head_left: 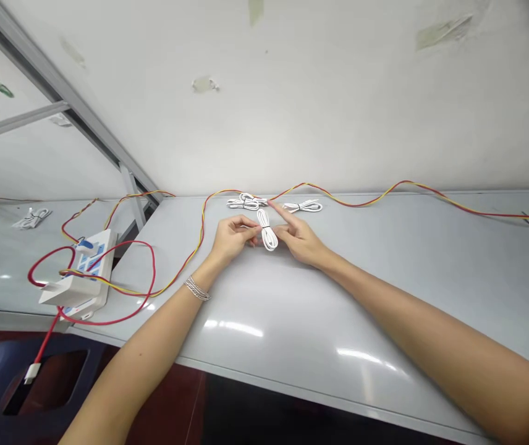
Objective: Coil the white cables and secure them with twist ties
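the two hands work at a small white cable bundle (267, 230), which is between them just above the grey table (385, 296), with a thin dark tie around its middle. the left hand (232, 238) is closed in a pinch at the side of the bundle, near the tie. the right hand (299, 240) is half open, its index finger stretched up and away, and its other fingers are close to the bundle; i cannot tell if it grips. behind them lie a white bundle (246, 201) and another white bundle (302, 207), and a red and yellow wire (371, 199) runs along the back edge. to the left is a white power strip (93, 262) with a red cable (154, 266) looped around it.
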`<act>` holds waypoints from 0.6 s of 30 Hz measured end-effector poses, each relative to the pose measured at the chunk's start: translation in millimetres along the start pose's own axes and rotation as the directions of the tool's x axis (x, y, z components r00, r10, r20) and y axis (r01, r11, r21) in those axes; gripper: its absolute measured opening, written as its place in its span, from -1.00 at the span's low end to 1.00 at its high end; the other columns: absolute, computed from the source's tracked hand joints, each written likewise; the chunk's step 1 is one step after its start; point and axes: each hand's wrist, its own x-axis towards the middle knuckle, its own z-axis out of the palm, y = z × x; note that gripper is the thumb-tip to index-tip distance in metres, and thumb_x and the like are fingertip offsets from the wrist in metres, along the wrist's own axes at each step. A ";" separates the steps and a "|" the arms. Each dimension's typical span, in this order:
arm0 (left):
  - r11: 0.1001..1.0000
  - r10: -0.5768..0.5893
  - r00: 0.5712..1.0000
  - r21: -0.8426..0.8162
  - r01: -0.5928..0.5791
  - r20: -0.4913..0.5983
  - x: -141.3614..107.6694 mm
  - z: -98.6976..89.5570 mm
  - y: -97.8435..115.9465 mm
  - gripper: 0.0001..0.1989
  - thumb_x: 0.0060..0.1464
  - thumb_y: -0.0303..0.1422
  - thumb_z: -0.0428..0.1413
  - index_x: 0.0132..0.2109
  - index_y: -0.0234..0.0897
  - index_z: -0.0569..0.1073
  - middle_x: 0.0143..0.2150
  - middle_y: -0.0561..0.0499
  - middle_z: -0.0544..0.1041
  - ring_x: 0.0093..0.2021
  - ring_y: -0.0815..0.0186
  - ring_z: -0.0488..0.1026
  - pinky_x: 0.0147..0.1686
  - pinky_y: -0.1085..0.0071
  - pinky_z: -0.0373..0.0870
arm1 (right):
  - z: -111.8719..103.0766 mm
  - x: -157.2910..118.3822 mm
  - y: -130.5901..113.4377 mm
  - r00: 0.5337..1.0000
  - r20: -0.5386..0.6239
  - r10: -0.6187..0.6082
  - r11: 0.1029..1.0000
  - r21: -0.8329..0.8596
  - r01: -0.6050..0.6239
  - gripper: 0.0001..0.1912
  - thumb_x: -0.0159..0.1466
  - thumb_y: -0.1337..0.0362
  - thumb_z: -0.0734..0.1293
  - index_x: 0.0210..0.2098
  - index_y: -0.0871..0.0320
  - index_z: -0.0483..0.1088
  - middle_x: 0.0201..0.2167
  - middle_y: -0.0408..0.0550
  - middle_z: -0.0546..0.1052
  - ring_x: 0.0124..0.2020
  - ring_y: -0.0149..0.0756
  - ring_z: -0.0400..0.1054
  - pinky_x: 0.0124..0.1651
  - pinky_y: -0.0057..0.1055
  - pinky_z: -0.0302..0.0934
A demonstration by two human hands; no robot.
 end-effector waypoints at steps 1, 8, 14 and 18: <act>1.000 -0.008 1.000 0.001 0.008 -0.007 0.2 0.0 0.7 -0.65 -0.25 -0.24 0.41 -0.40 -0.39 0.50 -0.54 -0.02 0.53 -0.56 0.35 0.45 -0.48 0.41 0.41 | -0.2 0.2 -0.2 1.000 0.019 -0.002 1.000 -0.006 0.002 -0.37 0.35 0.22 0.18 0.38 0.19 0.06 -0.46 -0.15 0.52 -0.43 -0.38 0.36 -0.26 -0.40 0.29; 0.999 -0.042 0.999 -0.001 0.042 0.004 0.8 0.9 4.1 -0.63 -0.30 -0.23 0.43 -0.40 -0.40 0.53 -0.58 0.01 0.49 -0.61 0.40 0.38 -0.55 0.44 0.33 | 2.8 -0.2 3.1 0.999 0.026 -0.033 0.997 -0.072 0.035 -0.45 0.25 0.33 0.27 0.24 0.22 0.31 -0.16 0.04 0.62 -0.14 -0.27 0.50 -0.04 -0.31 0.34; 0.999 0.019 1.000 0.028 -0.019 0.011 0.8 0.9 0.3 -0.63 -0.24 -0.19 0.41 -0.39 -0.38 0.53 -0.51 -0.01 0.51 -0.61 0.44 0.35 -0.57 0.46 0.27 | 5.2 0.4 -1.8 0.998 -0.069 -0.007 0.978 -0.209 -0.008 -0.71 0.28 0.23 0.29 -0.07 0.16 0.53 -0.34 -0.06 0.57 -0.39 -0.35 0.34 -0.28 -0.39 0.25; 0.993 0.093 0.996 0.077 -0.093 0.004 -0.4 2.8 -1.4 -0.66 -0.20 -0.19 0.39 -0.38 -0.36 0.54 -0.48 0.00 0.51 -0.59 0.44 0.34 -0.57 0.46 0.26 | 2.9 3.2 -2.2 0.990 -0.136 -0.040 0.957 -0.289 -0.001 -0.68 0.29 0.07 0.30 -0.38 0.19 0.50 -0.45 -0.10 0.38 -0.43 -0.39 0.20 -0.33 -0.41 0.13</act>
